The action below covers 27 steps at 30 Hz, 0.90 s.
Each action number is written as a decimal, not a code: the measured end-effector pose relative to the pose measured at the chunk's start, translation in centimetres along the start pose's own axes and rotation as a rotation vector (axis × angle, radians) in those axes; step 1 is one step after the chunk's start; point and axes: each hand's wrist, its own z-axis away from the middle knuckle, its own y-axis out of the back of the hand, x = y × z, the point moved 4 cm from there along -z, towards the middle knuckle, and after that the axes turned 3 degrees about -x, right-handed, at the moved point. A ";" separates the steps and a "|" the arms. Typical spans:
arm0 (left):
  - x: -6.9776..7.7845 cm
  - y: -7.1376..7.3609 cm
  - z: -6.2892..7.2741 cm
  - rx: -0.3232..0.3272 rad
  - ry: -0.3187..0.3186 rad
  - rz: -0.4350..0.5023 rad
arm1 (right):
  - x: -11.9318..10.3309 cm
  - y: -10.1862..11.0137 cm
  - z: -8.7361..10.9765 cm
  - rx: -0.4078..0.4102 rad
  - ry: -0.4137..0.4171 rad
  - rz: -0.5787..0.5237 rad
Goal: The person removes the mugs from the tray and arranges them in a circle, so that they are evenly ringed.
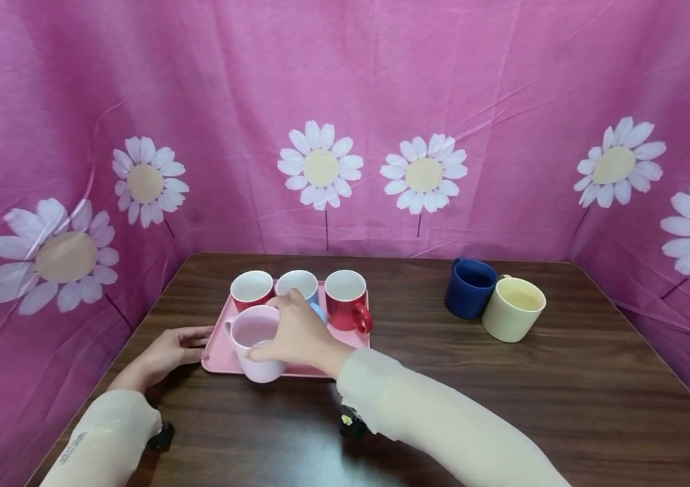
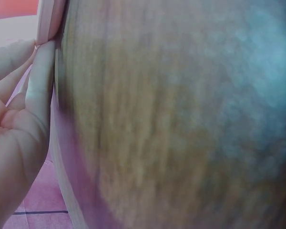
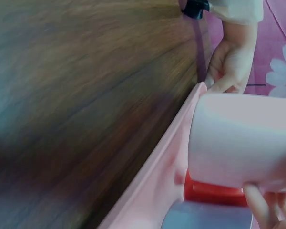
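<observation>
My right hand (image 1: pixel 305 335) grips a pale pink mug (image 1: pixel 254 362) around its rim and side, held over the front left of a pink tray (image 1: pixel 345 336). The mug's handle points left; its base overlaps the tray's front edge. In the right wrist view, that mug (image 3: pixel 243 140) appears pale and on its side, with fingers (image 3: pixel 260 205) along it. My left hand (image 1: pixel 162 355) touches the tray's left rim, fingers nearly straight. Behind the pink mug stand a red mug (image 1: pixel 251 287), a light blue mug (image 1: pixel 297 281), partly hidden by my right hand, and another red mug (image 1: pixel 345 304).
A navy mug (image 1: pixel 465 294) and a cream mug (image 1: pixel 511 318) stand side by side on the wooden table (image 1: pixel 534 399), to the right of the tray. A magenta cloth (image 1: pixel 375 81) with printed daisies hangs around the back and sides.
</observation>
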 end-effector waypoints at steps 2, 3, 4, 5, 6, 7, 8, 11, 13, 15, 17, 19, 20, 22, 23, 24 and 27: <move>0.0 0.0 0.1 -0.007 -0.008 0.007 | 0.4 0.4 0.3 -0.019 0.030 0.001; 0.0 0.0 0.1 -0.007 -0.008 0.013 | 0.6 0.6 0.5 -0.027 0.041 -0.005; 0.0 -0.1 0.1 -0.007 -0.008 0.016 | 0.8 0.9 0.7 -0.034 0.054 -0.009; -0.1 -0.1 0.1 -0.004 -0.007 0.020 | 1.0 1.1 0.9 -0.040 0.067 -0.015; 0.0 -0.1 0.1 -0.010 -0.012 0.016 | 1.2 1.4 1.1 -0.046 0.078 -0.022; 0.0 -0.1 0.1 -0.009 -0.010 0.017 | 1.5 1.7 1.4 -0.051 0.090 -0.033; 0.0 -0.1 0.1 -0.011 -0.010 0.017 | 1.7 2.0 1.6 -0.055 0.106 -0.039; 0.0 -0.1 0.1 -0.015 -0.006 0.026 | 2.6 2.8 2.3 -0.065 0.152 -0.043; 0.0 -0.1 0.1 -0.019 -0.001 0.031 | 3.2 3.4 2.9 -0.065 0.185 -0.034; 0.1 0.0 0.1 -0.021 0.002 0.030 | 4.0 3.9 3.4 -0.064 0.216 -0.014; 0.1 0.0 0.0 -0.020 0.007 0.024 | 4.7 4.4 4.0 -0.066 0.239 0.000; 0.1 0.0 0.0 -0.014 0.012 0.018 | 5.4 4.9 4.6 -0.071 0.267 0.002; 0.2 0.0 0.0 -0.011 0.014 0.014 | 5.7 5.1 5.0 -0.076 0.280 0.002; 0.3 0.0 0.0 -0.007 0.017 0.006 | 6.3 5.7 5.6 -0.086 0.306 -0.013; 0.3 0.0 0.0 -0.005 0.019 0.003 | 6.6 5.9 5.9 -0.092 0.317 -0.017; 0.3 0.0 0.0 -0.005 0.020 0.000 | 6.8 6.2 6.3 -0.099 0.325 -0.026; 0.3 -0.1 0.0 -0.006 0.023 0.006 | 7.6 6.9 7.1 -0.114 0.340 -0.041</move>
